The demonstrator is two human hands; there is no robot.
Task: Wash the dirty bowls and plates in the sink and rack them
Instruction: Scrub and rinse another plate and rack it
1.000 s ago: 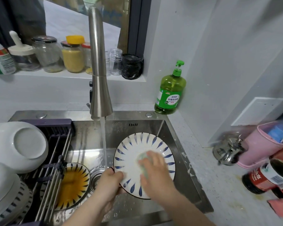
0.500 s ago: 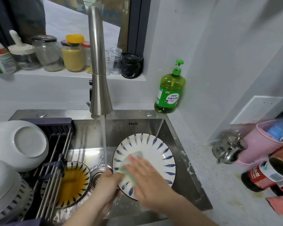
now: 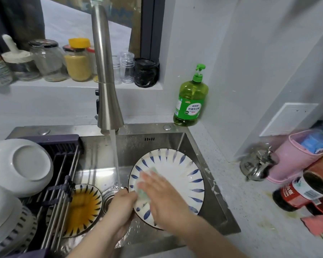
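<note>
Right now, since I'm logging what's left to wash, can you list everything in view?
blue-dashed plate: one, white and blue, tilted up in the sink
sponge: one, pale green, on that plate under the right hand
dirty plate: one, white with dark dashes and orange residue, sink floor, partly under the rack
white bowls: two, upturned on the rack
rack: one, dark with metal rods, across the sink's left side
sink: one, steel
faucet: one, steel, water running
soap bottle: one, green, counter behind the sink
jars: several, glass, window ledge
dark bottle: one, red label, lying at right
left hand: grips the plate's left edge
right hand: flat on the sponge
</note>
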